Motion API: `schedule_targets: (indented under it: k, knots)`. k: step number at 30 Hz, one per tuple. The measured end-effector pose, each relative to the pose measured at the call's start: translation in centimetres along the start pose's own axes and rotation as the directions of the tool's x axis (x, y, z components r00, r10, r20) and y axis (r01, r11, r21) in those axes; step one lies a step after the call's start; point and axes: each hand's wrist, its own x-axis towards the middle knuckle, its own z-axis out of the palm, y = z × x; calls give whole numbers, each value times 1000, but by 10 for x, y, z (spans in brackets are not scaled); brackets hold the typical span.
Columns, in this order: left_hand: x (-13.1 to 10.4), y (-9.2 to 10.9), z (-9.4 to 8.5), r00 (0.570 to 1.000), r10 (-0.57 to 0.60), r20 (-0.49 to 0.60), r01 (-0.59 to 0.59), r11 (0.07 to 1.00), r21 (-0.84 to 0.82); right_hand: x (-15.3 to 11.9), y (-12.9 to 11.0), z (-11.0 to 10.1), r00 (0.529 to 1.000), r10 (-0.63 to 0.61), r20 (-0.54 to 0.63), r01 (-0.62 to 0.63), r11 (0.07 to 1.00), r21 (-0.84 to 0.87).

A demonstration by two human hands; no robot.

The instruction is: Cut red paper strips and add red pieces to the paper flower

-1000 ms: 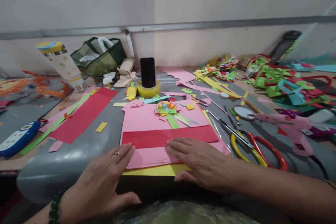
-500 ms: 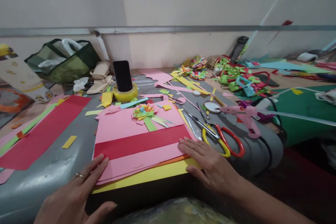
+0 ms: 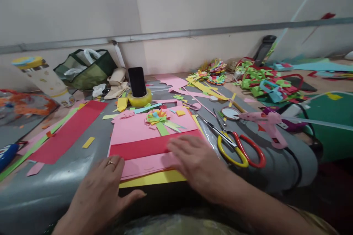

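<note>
A red paper strip [image 3: 146,146] lies across stacked pink sheets [image 3: 129,128], with a yellow sheet [image 3: 154,179] showing at the near edge. My left hand [image 3: 102,180] rests on the stack's lower left corner, thumb spread away from the other fingers. Slightly blurred, my right hand [image 3: 195,161] lies over the right part of the strip and the pink paper, its fingers stretched out. Neither hand grasps anything. Above the strip sits a multicolored paper rosette [image 3: 157,117] with green tails.
Red- and yellow-handled scissors [image 3: 233,148] and a pink glue gun [image 3: 271,125] lie to the right. A phone [image 3: 137,82] leans upright in yellow tape [image 3: 139,100] behind the stack. Another red strip [image 3: 68,132] lies left. Paper loops [image 3: 256,79] are heaped back right.
My right hand has slid left and inward over the red strip. My left hand's fingers are bent more at the left edge. The camera view has shifted.
</note>
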Motion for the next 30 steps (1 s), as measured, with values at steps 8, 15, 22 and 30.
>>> schedule_targets:
  k: [8, 15, 22, 30]
  knots:
    - [-2, 5, 6, 996, -73, 48, 74, 997, -31, 38, -35, 38, 966, -185, 179, 170, 981, 98]
    - [-9, -4, 20, 997, -74, 6, 74, 997, -26, -28, 9, 7, 989, 85, 121, -80, 996, -45]
    - [-8, -11, 28, 996, -79, -29, 78, 996, -41, -61, 41, -15, 938, 343, 46, -332, 930, -160]
    - [19, 11, -9, 983, -77, -166, 70, 996, -48, -58, 82, -9, 806, 531, -260, -591, 737, -327]
